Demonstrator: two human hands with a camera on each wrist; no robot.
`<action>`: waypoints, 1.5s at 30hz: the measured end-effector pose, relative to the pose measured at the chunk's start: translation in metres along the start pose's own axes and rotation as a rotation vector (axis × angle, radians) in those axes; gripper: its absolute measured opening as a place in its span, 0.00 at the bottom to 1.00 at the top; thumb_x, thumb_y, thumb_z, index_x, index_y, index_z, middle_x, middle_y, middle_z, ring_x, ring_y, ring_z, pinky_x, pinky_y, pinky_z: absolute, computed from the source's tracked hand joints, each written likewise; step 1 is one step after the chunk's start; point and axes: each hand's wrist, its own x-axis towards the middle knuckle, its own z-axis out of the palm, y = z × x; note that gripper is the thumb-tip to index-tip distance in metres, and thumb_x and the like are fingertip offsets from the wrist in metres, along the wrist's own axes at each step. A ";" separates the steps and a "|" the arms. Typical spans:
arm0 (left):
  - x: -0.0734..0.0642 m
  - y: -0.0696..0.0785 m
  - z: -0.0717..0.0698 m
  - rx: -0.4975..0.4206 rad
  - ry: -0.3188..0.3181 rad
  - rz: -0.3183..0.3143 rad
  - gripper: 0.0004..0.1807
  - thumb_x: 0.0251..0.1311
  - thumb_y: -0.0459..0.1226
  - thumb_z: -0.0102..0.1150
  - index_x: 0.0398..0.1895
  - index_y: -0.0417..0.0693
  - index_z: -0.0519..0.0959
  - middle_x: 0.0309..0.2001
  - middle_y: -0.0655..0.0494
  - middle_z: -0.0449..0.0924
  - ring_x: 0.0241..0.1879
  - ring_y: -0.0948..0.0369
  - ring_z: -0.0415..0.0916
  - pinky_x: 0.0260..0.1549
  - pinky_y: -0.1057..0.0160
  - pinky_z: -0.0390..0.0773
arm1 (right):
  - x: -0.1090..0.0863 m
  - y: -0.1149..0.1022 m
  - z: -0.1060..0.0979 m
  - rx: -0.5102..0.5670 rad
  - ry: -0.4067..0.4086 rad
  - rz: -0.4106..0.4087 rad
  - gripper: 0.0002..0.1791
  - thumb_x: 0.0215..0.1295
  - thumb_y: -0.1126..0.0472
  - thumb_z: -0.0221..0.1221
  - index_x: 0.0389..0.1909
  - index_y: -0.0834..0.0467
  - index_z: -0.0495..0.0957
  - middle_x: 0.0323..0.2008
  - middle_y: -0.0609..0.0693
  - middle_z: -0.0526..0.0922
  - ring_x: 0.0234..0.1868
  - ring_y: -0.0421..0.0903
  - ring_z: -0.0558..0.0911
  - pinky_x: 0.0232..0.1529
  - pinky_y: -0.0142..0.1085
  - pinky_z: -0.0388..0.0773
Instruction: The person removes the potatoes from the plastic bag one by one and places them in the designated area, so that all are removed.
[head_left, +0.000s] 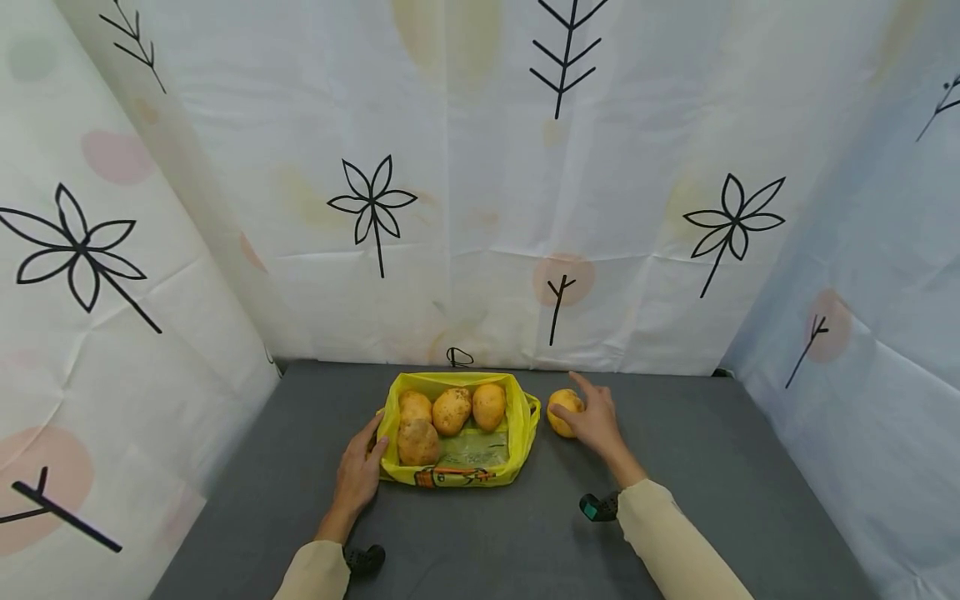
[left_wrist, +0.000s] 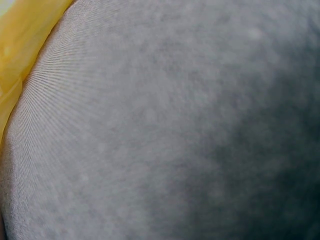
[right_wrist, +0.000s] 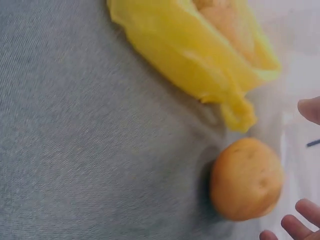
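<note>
The left hand (head_left: 356, 477) is gripping a thin, creased yellow bag (right_wrist: 172, 47); the right hand (head_left: 597, 423) is hovering, fingers spread, around a rounded potato (right_wrist: 246, 179).

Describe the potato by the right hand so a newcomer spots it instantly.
On the gray table, find the open yellow plastic bag near the back edge. Just right of its handle sits a round potato, with the right hand spread beside it. It alone lies outside the bag; the four other visible potatoes are inside.
</note>
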 end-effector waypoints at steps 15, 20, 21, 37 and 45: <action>0.000 0.001 -0.001 -0.003 -0.002 0.011 0.28 0.79 0.48 0.46 0.78 0.53 0.64 0.72 0.42 0.66 0.68 0.40 0.64 0.61 0.32 0.61 | -0.019 -0.056 0.012 0.017 0.013 -0.174 0.37 0.63 0.52 0.70 0.72 0.54 0.71 0.60 0.66 0.68 0.60 0.66 0.67 0.54 0.64 0.67; 0.000 0.000 -0.001 0.006 -0.004 0.009 0.28 0.79 0.48 0.46 0.78 0.54 0.64 0.72 0.42 0.66 0.69 0.40 0.63 0.62 0.32 0.60 | -0.028 -0.066 0.030 0.053 0.002 -0.240 0.35 0.62 0.54 0.72 0.70 0.54 0.74 0.59 0.63 0.70 0.60 0.64 0.69 0.55 0.62 0.69; 0.000 0.000 0.000 0.005 -0.003 0.009 0.28 0.79 0.48 0.46 0.78 0.54 0.64 0.72 0.42 0.66 0.69 0.40 0.63 0.62 0.32 0.60 | -0.030 -0.068 0.034 0.063 -0.004 -0.251 0.34 0.62 0.54 0.72 0.69 0.55 0.75 0.58 0.63 0.71 0.60 0.64 0.70 0.55 0.62 0.69; 0.000 -0.002 -0.001 0.000 0.007 0.028 0.28 0.79 0.47 0.46 0.78 0.53 0.64 0.72 0.42 0.67 0.68 0.40 0.64 0.62 0.33 0.61 | -0.045 -0.088 0.088 0.164 -0.311 -0.376 0.34 0.66 0.54 0.68 0.72 0.56 0.71 0.61 0.63 0.70 0.60 0.64 0.73 0.55 0.60 0.73; -0.001 -0.003 -0.001 0.004 0.005 0.029 0.28 0.79 0.48 0.45 0.78 0.54 0.64 0.72 0.44 0.66 0.69 0.41 0.64 0.62 0.33 0.61 | -0.046 -0.096 0.111 0.168 -0.369 -0.427 0.35 0.66 0.54 0.68 0.72 0.56 0.70 0.62 0.61 0.73 0.57 0.61 0.75 0.51 0.53 0.75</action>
